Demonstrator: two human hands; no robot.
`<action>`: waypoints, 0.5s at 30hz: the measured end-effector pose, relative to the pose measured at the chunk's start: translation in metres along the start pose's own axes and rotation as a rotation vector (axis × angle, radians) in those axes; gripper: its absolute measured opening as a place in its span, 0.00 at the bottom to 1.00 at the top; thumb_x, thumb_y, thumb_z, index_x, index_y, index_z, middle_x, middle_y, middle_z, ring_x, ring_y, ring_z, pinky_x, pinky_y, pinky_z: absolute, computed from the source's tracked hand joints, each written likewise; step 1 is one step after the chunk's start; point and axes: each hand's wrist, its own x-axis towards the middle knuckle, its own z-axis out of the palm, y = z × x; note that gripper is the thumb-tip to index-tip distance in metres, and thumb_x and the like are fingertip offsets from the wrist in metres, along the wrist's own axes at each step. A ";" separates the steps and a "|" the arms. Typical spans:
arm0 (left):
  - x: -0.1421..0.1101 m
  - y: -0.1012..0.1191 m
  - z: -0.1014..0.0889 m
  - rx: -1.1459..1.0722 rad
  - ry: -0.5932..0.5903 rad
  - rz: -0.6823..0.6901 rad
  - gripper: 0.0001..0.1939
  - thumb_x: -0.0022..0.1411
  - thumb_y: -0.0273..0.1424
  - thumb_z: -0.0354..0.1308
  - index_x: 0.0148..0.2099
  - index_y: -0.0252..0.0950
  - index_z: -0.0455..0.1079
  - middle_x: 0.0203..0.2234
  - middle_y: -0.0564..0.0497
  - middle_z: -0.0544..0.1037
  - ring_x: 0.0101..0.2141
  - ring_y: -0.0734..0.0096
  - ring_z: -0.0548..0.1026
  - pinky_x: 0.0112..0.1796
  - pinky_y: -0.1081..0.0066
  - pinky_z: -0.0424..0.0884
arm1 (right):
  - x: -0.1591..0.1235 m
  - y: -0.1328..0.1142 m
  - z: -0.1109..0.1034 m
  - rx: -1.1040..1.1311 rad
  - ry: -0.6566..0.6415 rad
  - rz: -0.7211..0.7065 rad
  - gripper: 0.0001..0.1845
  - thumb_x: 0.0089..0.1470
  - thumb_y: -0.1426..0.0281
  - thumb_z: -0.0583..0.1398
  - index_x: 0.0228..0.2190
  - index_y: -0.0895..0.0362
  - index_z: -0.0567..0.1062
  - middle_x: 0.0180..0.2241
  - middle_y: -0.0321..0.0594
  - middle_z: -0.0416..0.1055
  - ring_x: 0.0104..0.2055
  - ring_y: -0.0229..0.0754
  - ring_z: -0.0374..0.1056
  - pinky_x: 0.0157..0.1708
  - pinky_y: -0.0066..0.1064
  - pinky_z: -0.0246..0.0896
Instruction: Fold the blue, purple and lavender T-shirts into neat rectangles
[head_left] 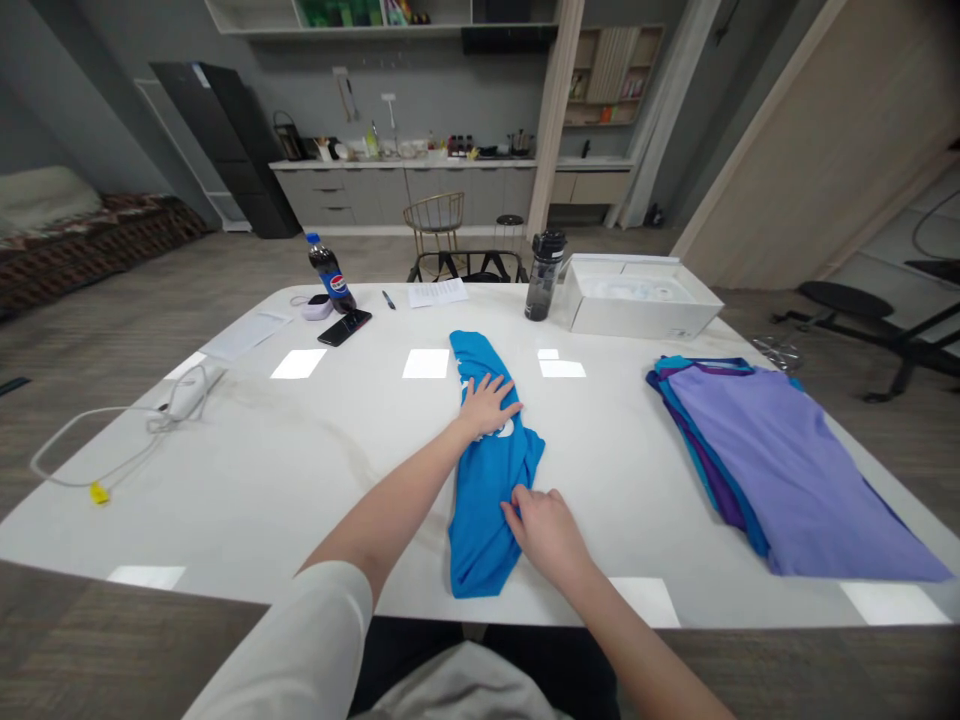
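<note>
A blue T-shirt (484, 520) with a white print lies folded into a long narrow strip on the white table (360, 500), its length running away from me. My left hand (486, 408) rests flat on the upper half, fingers spread, partly covering the print. At the shirt's right edge, lower down, my right hand (546, 525) has its thumb and fingers pinched together at the fabric. A short corner of cloth sticks out to the right just above that hand.
To the right lies a stack of shirts (795, 460), lilac on top. Along the far side stand a white box (641, 300), a dark bottle (545, 275), a cola bottle (331, 275) and a phone (345, 327). A white cable (112, 410) trails at the left.
</note>
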 end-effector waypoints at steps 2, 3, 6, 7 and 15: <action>0.003 0.017 0.009 -0.086 0.070 0.055 0.26 0.60 0.47 0.64 0.58 0.43 0.73 0.62 0.39 0.70 0.66 0.41 0.60 0.68 0.40 0.38 | -0.008 0.000 0.004 -0.009 -0.014 -0.008 0.17 0.71 0.61 0.51 0.32 0.53 0.71 0.29 0.42 0.79 0.31 0.49 0.75 0.37 0.40 0.57; 0.004 0.025 0.013 -0.111 0.111 0.053 0.23 0.60 0.44 0.65 0.54 0.41 0.74 0.60 0.37 0.72 0.64 0.39 0.62 0.67 0.40 0.40 | -0.011 0.000 0.005 -0.014 -0.023 -0.011 0.18 0.71 0.60 0.51 0.31 0.52 0.72 0.28 0.42 0.79 0.31 0.49 0.75 0.37 0.40 0.57; 0.004 0.042 0.022 -0.171 0.190 0.008 0.06 0.62 0.33 0.63 0.41 0.38 0.75 0.50 0.34 0.75 0.58 0.39 0.68 0.62 0.40 0.52 | -0.020 0.001 0.005 -0.023 -0.065 -0.017 0.19 0.71 0.61 0.52 0.30 0.53 0.74 0.28 0.42 0.79 0.31 0.48 0.75 0.36 0.39 0.57; 0.004 0.045 0.022 -0.205 0.203 -0.003 0.01 0.62 0.30 0.62 0.37 0.38 0.73 0.46 0.36 0.76 0.55 0.41 0.70 0.60 0.42 0.57 | -0.022 0.001 0.003 -0.020 -0.085 -0.015 0.19 0.71 0.61 0.52 0.30 0.53 0.74 0.29 0.42 0.79 0.31 0.48 0.75 0.36 0.38 0.57; -0.002 -0.001 -0.033 -0.992 0.427 -0.212 0.09 0.66 0.39 0.58 0.39 0.39 0.68 0.30 0.54 0.73 0.31 0.72 0.72 0.35 0.71 0.70 | -0.018 0.007 -0.029 0.208 -0.195 0.042 0.19 0.67 0.56 0.58 0.29 0.53 0.75 0.30 0.37 0.79 0.34 0.44 0.75 0.30 0.31 0.50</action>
